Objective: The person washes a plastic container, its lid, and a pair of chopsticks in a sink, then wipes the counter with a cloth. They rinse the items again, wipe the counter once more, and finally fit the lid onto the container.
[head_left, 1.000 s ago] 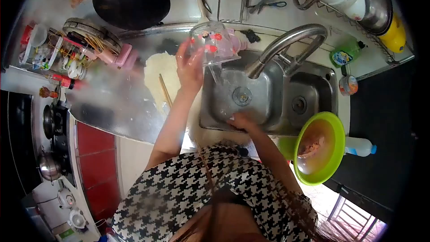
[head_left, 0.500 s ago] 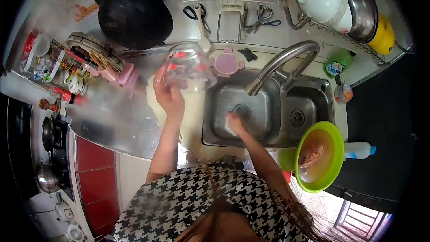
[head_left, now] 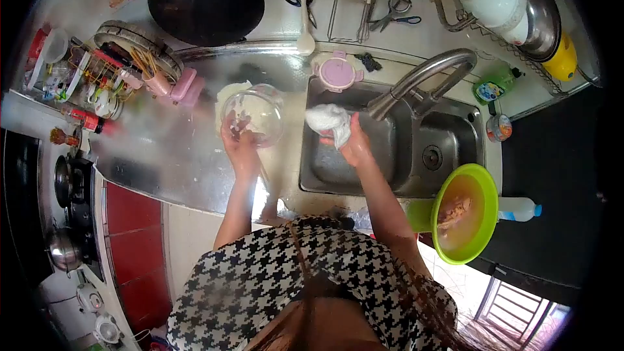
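Note:
My left hand grips a clear round bowl by its near left side. The bowl is over a pale cutting board on the counter left of the sink. In my right hand is a bunched white cloth, held above the left basin of the steel sink. Cloth and bowl are apart. A round lid with a pink middle lies at the sink's back left corner. The curved faucet stands right of the cloth.
A green basin with cloudy water and pinkish pieces sits at the sink's right front, beside a white bottle. A wok, a white spoon and scissors are behind. Racks flank both sides.
My right hand has lifted the white cloth from low in the left basin toward the bowl. My left hand has lowered and tilted the bowl. The view has shifted slightly.

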Demonstrator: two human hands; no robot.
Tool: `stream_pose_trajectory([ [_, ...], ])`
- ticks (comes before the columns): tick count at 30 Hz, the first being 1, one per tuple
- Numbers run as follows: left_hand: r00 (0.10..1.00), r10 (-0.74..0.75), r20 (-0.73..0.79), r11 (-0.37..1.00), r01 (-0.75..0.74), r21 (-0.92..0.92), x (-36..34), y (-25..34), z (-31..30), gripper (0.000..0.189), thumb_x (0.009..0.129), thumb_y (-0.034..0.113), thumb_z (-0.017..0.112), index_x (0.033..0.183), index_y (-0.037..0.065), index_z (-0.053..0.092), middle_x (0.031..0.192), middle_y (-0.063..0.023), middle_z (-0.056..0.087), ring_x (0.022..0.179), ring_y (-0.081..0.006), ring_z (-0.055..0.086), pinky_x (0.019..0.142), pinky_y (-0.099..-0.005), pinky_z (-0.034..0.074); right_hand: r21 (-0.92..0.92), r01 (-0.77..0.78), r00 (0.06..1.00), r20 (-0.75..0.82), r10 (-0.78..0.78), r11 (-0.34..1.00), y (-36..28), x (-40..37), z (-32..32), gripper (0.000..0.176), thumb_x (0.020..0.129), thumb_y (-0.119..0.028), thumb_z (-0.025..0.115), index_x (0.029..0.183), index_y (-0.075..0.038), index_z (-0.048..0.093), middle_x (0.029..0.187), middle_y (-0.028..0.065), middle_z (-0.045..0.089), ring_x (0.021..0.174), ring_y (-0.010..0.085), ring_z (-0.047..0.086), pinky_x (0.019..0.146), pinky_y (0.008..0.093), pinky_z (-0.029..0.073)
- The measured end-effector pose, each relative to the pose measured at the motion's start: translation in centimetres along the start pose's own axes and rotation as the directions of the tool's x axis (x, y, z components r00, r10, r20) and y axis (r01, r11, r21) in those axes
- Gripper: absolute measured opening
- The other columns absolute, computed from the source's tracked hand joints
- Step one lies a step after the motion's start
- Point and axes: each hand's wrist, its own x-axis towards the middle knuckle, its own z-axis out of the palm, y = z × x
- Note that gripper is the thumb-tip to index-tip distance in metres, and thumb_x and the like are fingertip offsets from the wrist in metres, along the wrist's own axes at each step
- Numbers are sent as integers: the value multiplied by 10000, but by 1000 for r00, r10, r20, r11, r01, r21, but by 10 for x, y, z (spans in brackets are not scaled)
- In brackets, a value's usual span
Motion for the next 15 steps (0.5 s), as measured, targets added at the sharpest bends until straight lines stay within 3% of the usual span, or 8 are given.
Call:
stream_pose_trajectory([
  [2, 983, -180, 31, 962, 183, -204, 1, 0, 1, 480, 798, -3, 438, 1246, 118, 314, 1053, -167, 513, 668, -154, 569, 588, -385, 549, -129, -41, 994, -107, 27, 991, 17, 19, -24, 629, 913, -526, 224, 1192, -9, 446, 1065, 96, 586, 816, 228, 623, 633, 361, 532],
  [5, 957, -270, 110, 928, 289, -234, 2, -6, -5, 462, 806, 13, 455, 1235, 106, 311, 1039, -164, 527, 618, -172, 564, 578, -383, 547, -196, -105, 985, -153, 75, 975, 15, 22, -29, 643, 904, -546, 201, 1243, -40, 407, 1112, 105, 560, 826, 250, 607, 680, 387, 513],
  [8, 941, -319, 110, 931, 333, -151, 3, -8, -5, 472, 796, 11, 462, 1233, 98, 306, 986, -165, 528, 588, -192, 565, 569, -387, 548, -366, -103, 970, -242, 13, 925, -4, 9, -8, 608, 897, -551, 272, 1166, -57, 500, 993, 80, 613, 737, 210, 614, 586, 356, 505],
  [10, 919, -375, 121, 919, 386, -83, 6, -18, -6, 486, 785, 2, 461, 1236, 94, 303, 943, -166, 517, 600, -214, 567, 559, -388, 551, -813, -86, 953, -235, -191, 575, -15, 17, -10, 580, 889, -530, 337, 955, -22, 609, 881, 131, 632, 716, 262, 621, 569, 348, 491],
  [11, 921, -371, 122, 920, 382, -85, 9, -27, -9, 486, 785, 2, 461, 1236, 94, 303, 943, -166, 517, 600, -214, 567, 559, -388, 551, -814, -81, 953, -232, -194, 575, -17, 14, -12, 580, 889, -530, 337, 955, -22, 609, 881, 131, 632, 716, 262, 621, 569, 348, 491],
  [13, 885, -450, 119, 885, 459, -72, 16, -39, -11, 491, 778, -15, 450, 1237, 91, 313, 945, -174, 513, 654, -229, 579, 549, -384, 558, -990, 55, 929, 2, -369, 132, -22, 9, -10, 548, 861, -514, 414, 857, -10, 630, 795, 168, 617, 696, 324, 599, 587, 394, 467],
  [14, 893, -433, 121, 897, 441, -41, 18, -46, -15, 487, 769, -37, 434, 1230, 83, 330, 996, -195, 488, 709, -252, 589, 544, -385, 566, -990, 52, 932, 2, -362, 128, -25, 8, -11, 548, 861, -514, 414, 857, -10, 630, 795, 168, 617, 696, 324, 599, 587, 394, 467],
  [15, 890, -442, 114, 892, 449, -42, 18, -52, -15, 487, 769, -37, 434, 1230, 83, 330, 996, -195, 488, 709, -252, 589, 544, -385, 566, -998, 25, 908, 44, -417, -50, -32, 2, -1, 518, 832, -505, 469, 841, -11, 625, 770, 176, 606, 702, 344, 588, 613, 412, 457],
])
